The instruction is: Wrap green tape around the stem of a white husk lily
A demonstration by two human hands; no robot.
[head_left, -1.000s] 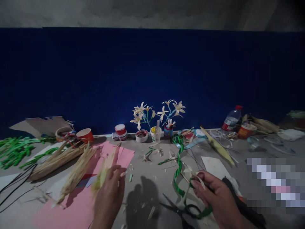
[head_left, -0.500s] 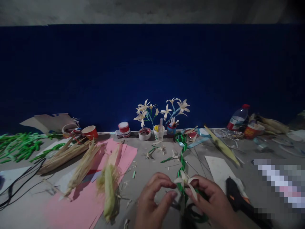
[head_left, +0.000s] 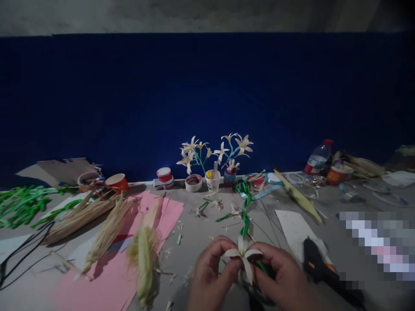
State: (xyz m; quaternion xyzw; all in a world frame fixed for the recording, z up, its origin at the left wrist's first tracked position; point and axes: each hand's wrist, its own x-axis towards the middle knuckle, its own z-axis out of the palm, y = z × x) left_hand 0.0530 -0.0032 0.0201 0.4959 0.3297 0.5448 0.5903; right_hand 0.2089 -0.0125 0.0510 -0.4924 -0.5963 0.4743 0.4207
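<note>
A small cream husk flower [head_left: 242, 256] with spread petals sits between my two hands at the bottom middle. My left hand [head_left: 210, 276] pinches it from the left with curled fingers. My right hand [head_left: 282, 280] grips it from the right, along with a green ribbon [head_left: 246, 207] that runs up the table from under the flower. An ear of corn in its husk [head_left: 144, 259] lies on pink paper [head_left: 106, 276] to the left of my left hand.
A black glue gun [head_left: 316, 263] lies right of my right hand. Husk bundles [head_left: 87, 216] and green stems [head_left: 19, 205] lie at left. Cups, tape rolls, finished flowers [head_left: 214, 153] and a bottle [head_left: 317, 157] line the blue wall.
My left hand let go of the corn ear on the pink paper and came across to the flower. Both hands now hold the flower, slightly lower and closer together.
</note>
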